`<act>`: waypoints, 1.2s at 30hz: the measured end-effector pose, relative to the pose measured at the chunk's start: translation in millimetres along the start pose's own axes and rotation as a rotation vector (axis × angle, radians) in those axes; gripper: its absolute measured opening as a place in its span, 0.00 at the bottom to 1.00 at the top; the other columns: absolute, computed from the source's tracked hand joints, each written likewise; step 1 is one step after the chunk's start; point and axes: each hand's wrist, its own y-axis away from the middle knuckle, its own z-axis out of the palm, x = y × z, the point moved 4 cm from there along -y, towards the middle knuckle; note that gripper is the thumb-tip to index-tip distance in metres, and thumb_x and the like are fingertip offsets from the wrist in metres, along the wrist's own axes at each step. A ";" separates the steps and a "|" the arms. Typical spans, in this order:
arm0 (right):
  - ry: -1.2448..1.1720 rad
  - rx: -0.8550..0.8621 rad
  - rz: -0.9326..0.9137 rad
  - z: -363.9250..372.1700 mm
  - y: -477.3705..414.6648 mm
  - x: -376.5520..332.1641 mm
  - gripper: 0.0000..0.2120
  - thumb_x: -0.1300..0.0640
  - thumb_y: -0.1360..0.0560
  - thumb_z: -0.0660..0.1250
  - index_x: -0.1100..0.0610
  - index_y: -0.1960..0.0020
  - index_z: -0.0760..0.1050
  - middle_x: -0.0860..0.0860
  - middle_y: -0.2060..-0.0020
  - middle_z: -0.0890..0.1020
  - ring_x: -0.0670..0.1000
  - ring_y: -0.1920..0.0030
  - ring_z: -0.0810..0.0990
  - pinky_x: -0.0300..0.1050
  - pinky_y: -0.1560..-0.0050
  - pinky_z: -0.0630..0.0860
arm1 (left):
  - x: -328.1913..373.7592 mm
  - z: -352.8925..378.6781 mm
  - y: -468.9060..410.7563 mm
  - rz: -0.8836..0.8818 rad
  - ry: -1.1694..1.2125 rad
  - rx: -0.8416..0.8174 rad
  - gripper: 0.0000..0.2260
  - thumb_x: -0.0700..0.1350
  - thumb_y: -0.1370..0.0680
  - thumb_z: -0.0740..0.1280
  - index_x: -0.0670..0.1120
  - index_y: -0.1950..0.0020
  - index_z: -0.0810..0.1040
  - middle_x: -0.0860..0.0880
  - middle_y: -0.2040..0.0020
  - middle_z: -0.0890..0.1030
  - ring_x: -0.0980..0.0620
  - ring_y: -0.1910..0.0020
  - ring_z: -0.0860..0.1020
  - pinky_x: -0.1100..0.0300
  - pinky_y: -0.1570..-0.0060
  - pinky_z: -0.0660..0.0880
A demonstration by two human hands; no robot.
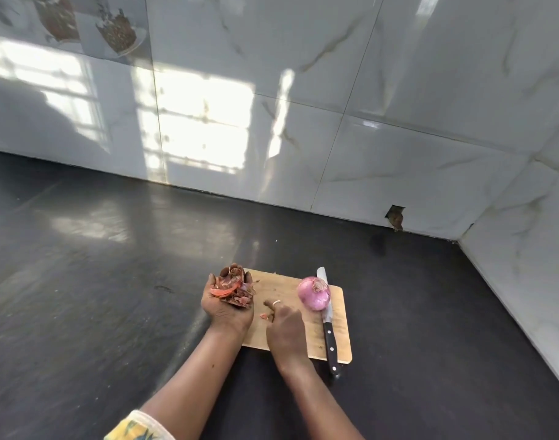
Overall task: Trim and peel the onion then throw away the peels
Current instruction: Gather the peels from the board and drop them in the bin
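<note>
My left hand is cupped palm up over the left edge of the wooden cutting board, holding a heap of dry reddish onion peels. My right hand is palm down on the board, its fingertips at a small peel scrap; the hand hides whether they pinch it. The peeled purple onion lies on the board's far right part. A black-handled knife lies along the board's right side, with its blade running under the onion.
The board lies on a dark countertop that stretches left and toward the wall. White marble-look wall tiles close off the back and the right side. A tile at the base of the wall has a small broken hole.
</note>
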 end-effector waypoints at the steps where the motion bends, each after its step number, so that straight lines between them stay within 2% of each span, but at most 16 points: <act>1: 0.026 -0.014 -0.038 4.6 0.0 -0.5 0.13 0.67 0.25 0.58 0.66 0.50 0.81 0.58 0.55 0.84 0.55 0.51 0.82 0.45 0.52 0.76 | 0.1 -0.7 -0.1 0.001 -0.002 -0.003 0.20 0.52 0.20 0.51 0.45 0.64 0.73 0.47 0.65 0.80 0.50 0.68 0.81 0.59 0.53 0.71; 3: 0.067 -0.056 -0.083 10.9 -2.3 3.0 0.11 0.64 0.25 0.61 0.68 0.60 0.79 0.59 0.61 0.82 0.55 0.55 0.80 0.49 0.57 0.73 | 1.2 -1.7 0.6 -0.002 -0.004 -0.002 0.19 0.52 0.20 0.51 0.45 0.63 0.73 0.46 0.65 0.80 0.50 0.67 0.80 0.59 0.54 0.71; 4: 0.068 -0.083 -0.093 12.5 -4.3 6.3 0.10 0.64 0.26 0.62 0.68 0.62 0.78 0.59 0.62 0.82 0.55 0.56 0.79 0.49 0.56 0.73 | 1.2 -1.8 1.9 -0.007 -0.013 0.002 0.19 0.52 0.20 0.51 0.45 0.63 0.73 0.47 0.67 0.81 0.50 0.69 0.81 0.59 0.55 0.70; 8: 0.042 -0.093 -0.158 10.4 -11.0 21.5 0.07 0.68 0.33 0.66 0.64 0.60 0.82 0.56 0.60 0.83 0.53 0.58 0.80 0.43 0.56 0.75 | -0.8 -2.6 6.0 -0.013 -0.037 0.009 0.19 0.52 0.20 0.50 0.46 0.64 0.72 0.48 0.72 0.80 0.51 0.75 0.80 0.60 0.58 0.69; 15: 0.185 -0.039 -0.291 13.6 -14.4 25.1 0.07 0.71 0.34 0.63 0.61 0.65 0.75 0.56 0.63 0.77 0.56 0.60 0.75 0.46 0.60 0.74 | -5.5 -1.9 12.0 -0.011 -0.065 0.018 0.19 0.52 0.20 0.51 0.45 0.64 0.73 0.48 0.70 0.80 0.51 0.74 0.80 0.59 0.58 0.70; 17: -0.008 -0.029 -0.123 4.2 -17.1 24.9 0.13 0.72 0.30 0.59 0.57 0.66 0.70 0.52 0.64 0.74 0.49 0.62 0.72 0.38 0.60 0.68 | -3.8 -0.7 12.4 -0.003 -0.060 0.028 0.19 0.52 0.20 0.51 0.45 0.63 0.74 0.47 0.69 0.80 0.51 0.74 0.80 0.59 0.57 0.71; 19: -0.373 -0.028 0.139 -6.1 -18.6 26.8 0.15 0.72 0.25 0.57 0.54 0.63 0.69 0.49 0.65 0.75 0.44 0.63 0.72 0.33 0.62 0.70 | -1.0 -0.4 12.9 0.004 -0.058 0.031 0.19 0.52 0.20 0.52 0.45 0.63 0.74 0.47 0.71 0.81 0.51 0.75 0.80 0.59 0.56 0.71; 20: -0.603 -0.022 0.267 -7.2 -18.6 28.3 0.13 0.70 0.22 0.58 0.56 0.61 0.70 0.50 0.64 0.76 0.44 0.62 0.74 0.32 0.61 0.72 | -0.3 -0.8 12.6 0.006 -0.062 0.029 0.19 0.52 0.20 0.52 0.45 0.62 0.74 0.47 0.71 0.81 0.51 0.74 0.80 0.59 0.56 0.71; 23: -1.283 -0.007 0.517 -5.1 -16.9 22.9 0.11 0.71 0.22 0.57 0.61 0.60 0.71 0.56 0.65 0.79 0.51 0.63 0.78 0.39 0.61 0.78 | -6.5 -0.2 14.4 -0.010 -0.072 0.013 0.18 0.51 0.20 0.53 0.44 0.62 0.74 0.47 0.70 0.81 0.51 0.70 0.80 0.58 0.53 0.72; 25: -1.506 -0.001 0.586 -6.6 -13.7 14.7 0.12 0.71 0.24 0.57 0.64 0.62 0.74 0.58 0.68 0.81 0.52 0.66 0.80 0.41 0.63 0.80 | -16.2 -0.5 17.1 -0.034 -0.101 0.005 0.17 0.51 0.21 0.54 0.44 0.62 0.75 0.47 0.69 0.81 0.52 0.70 0.80 0.58 0.55 0.72; 28: -1.645 0.060 0.574 -12.5 -7.5 2.2 0.11 0.73 0.27 0.59 0.64 0.62 0.76 0.59 0.66 0.81 0.52 0.65 0.80 0.42 0.63 0.79 | -32.0 -1.3 24.3 -0.064 -0.150 0.002 0.18 0.51 0.21 0.55 0.43 0.64 0.75 0.46 0.66 0.80 0.48 0.66 0.78 0.56 0.57 0.73; 31: -1.733 0.140 0.537 -21.1 -2.0 -4.1 0.13 0.75 0.28 0.57 0.63 0.63 0.76 0.57 0.63 0.81 0.50 0.67 0.80 0.41 0.64 0.79 | -48.5 2.6 35.8 -0.142 -0.155 -0.031 0.19 0.53 0.23 0.56 0.43 0.65 0.77 0.44 0.64 0.80 0.44 0.60 0.78 0.51 0.50 0.73; 32: -1.732 0.173 0.522 -25.1 -0.4 -2.6 0.12 0.75 0.28 0.57 0.63 0.60 0.76 0.56 0.62 0.82 0.50 0.66 0.81 0.41 0.63 0.80 | -54.7 3.4 38.8 -0.168 -0.171 -0.040 0.19 0.53 0.23 0.56 0.42 0.65 0.78 0.43 0.64 0.81 0.43 0.60 0.78 0.51 0.50 0.73; 34: -1.723 0.245 0.462 -37.9 5.3 1.0 0.12 0.73 0.27 0.57 0.65 0.49 0.76 0.57 0.58 0.82 0.53 0.59 0.83 0.44 0.57 0.81 | -68.9 6.7 46.5 -0.215 -0.233 -0.061 0.19 0.52 0.23 0.56 0.42 0.62 0.79 0.42 0.61 0.81 0.44 0.59 0.79 0.52 0.53 0.75; 35: -1.712 0.264 0.434 -44.8 8.6 2.9 0.12 0.71 0.26 0.58 0.65 0.46 0.76 0.58 0.56 0.82 0.55 0.55 0.83 0.48 0.50 0.80 | -77.0 9.7 52.4 -0.246 -0.247 -0.078 0.18 0.51 0.23 0.56 0.41 0.60 0.80 0.42 0.60 0.81 0.45 0.60 0.80 0.54 0.55 0.76; 36: -1.690 0.285 0.414 -50.5 11.0 7.4 0.11 0.70 0.25 0.58 0.65 0.48 0.76 0.60 0.54 0.82 0.57 0.52 0.82 0.53 0.43 0.78 | -86.8 11.1 56.9 -0.279 -0.246 -0.097 0.18 0.50 0.23 0.56 0.41 0.61 0.80 0.43 0.61 0.82 0.47 0.61 0.81 0.57 0.57 0.78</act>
